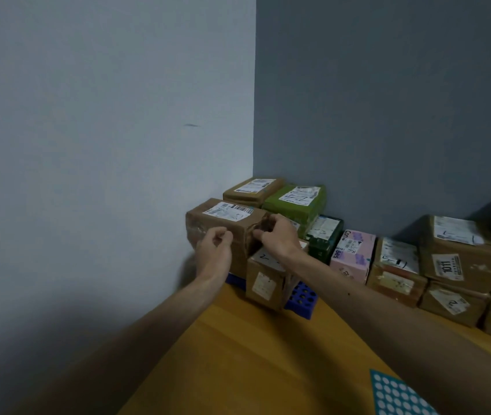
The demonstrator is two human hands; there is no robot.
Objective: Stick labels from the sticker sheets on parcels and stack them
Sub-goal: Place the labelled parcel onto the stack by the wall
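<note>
A brown cardboard parcel [223, 218] with a white barcode label on top sits high in the stack at the wall corner. My left hand [214, 250] is against its near face with fingers curled; whether it holds anything is unclear. My right hand [277, 235] grips the parcel's crumpled right front corner. A smaller brown parcel [263, 283] stands just below and to the right. A teal sticker sheet [400, 393] with rows of round white dots lies on the wooden table at the lower right.
Behind are another brown parcel [253, 190] and a green one [296, 202]. A dark green box [325, 235], a pink box [353, 253] and several brown parcels [460, 253] line the right wall. A blue perforated tray [301, 298] lies under the stack. The wooden table [238, 354] has bare surface near me.
</note>
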